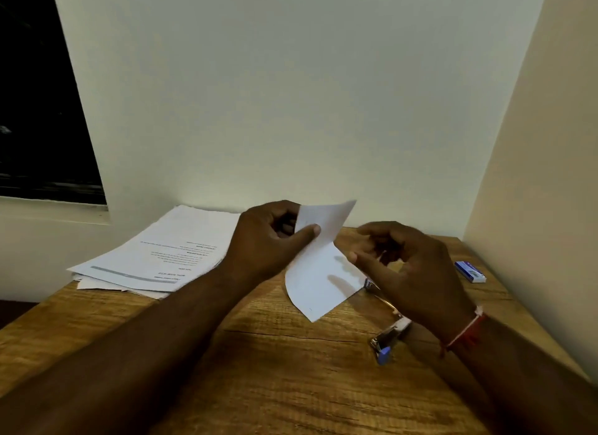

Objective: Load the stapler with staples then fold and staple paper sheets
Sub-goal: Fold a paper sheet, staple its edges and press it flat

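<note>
My left hand (275,237) pinches a folded white paper sheet (318,272) near its top, thumb on the front, and holds it above the wooden table (259,353). My right hand (407,266) hovers just right of the sheet with fingers loosely curled, blurred; whether its fingertips touch the paper's edge I cannot tell. The stapler (386,337), silver with a blue end, lies on the table under my right wrist, partly hidden. A blue staple box (470,271) lies at the right near the wall.
A stack of printed paper sheets (161,256) lies at the table's back left, overhanging the edge. Walls close off the back and the right side. A dark window is at the upper left.
</note>
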Action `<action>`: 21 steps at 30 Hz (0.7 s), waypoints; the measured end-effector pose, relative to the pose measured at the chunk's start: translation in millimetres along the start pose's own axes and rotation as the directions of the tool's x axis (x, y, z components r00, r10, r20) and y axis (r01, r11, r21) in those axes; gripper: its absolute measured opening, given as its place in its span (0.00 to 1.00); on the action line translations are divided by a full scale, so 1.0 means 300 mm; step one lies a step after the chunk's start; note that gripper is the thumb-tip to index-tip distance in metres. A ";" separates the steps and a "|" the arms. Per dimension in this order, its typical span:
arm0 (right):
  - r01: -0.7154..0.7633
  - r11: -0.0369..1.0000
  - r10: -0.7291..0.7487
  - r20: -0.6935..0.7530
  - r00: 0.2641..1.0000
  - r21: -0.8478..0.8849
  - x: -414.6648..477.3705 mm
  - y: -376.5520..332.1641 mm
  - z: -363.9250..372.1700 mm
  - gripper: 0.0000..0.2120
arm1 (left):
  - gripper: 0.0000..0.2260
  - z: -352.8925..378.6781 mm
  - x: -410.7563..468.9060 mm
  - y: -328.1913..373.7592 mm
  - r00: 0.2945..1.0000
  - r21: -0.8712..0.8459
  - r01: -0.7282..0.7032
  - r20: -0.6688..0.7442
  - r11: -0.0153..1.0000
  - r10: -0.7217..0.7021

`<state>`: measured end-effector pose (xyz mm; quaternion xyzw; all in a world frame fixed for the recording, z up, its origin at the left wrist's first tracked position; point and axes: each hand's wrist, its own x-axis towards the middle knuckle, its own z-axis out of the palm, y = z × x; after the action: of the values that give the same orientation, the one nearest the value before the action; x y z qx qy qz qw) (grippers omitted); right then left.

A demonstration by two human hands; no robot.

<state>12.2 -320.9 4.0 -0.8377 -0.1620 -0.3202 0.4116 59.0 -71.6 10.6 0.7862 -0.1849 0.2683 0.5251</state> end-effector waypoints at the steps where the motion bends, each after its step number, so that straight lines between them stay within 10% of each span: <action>1: 0.043 0.996 -0.042 -0.013 0.999 0.082 -0.013 -0.026 0.017 0.20 | 0.08 0.018 -0.018 0.020 0.999 -0.016 -0.031 0.027 0.999 0.031; 9: 0.062 0.974 -0.051 -0.056 0.997 0.218 -0.027 -0.033 0.049 0.18 | 0.08 0.048 -0.062 0.056 0.967 -0.288 -0.072 0.216 0.955 0.138; 21: 0.023 0.950 -0.025 0.002 1.000 0.311 -0.031 -0.030 0.055 0.13 | 0.07 0.055 -0.055 0.057 0.986 -0.245 0.024 0.166 0.969 0.017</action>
<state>7.0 -302.5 -4.6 -0.7615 -0.2216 -0.2931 0.5339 40.0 -93.2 7.7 0.7351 -0.2585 0.1757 0.6016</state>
